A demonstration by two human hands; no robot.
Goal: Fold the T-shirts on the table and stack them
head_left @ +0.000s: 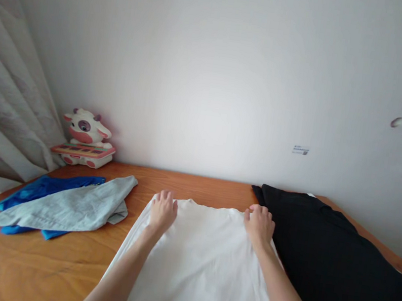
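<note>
A white garment [204,260] lies spread in front of me, running off the bottom of the view; its exact kind does not show. At its far left corner is my left hand [163,211], fingers curled over the edge and closed on the fabric. My right hand [260,223] grips the far right corner in the same way. Between the two hands the far edge runs nearly straight, with slight waves. Faint creases cross the middle of the cloth. Both forearms rest above its sides, and the fingertips are partly hidden.
Black clothing [328,258] lies along the right side, close by the white cloth. On the left, a grey garment [66,206] overlaps a blue one [45,190]. A cow-shaped toy keyboard [86,142] stands against the wall by a curtain [3,93]. Everything sits on a wooden table [20,264].
</note>
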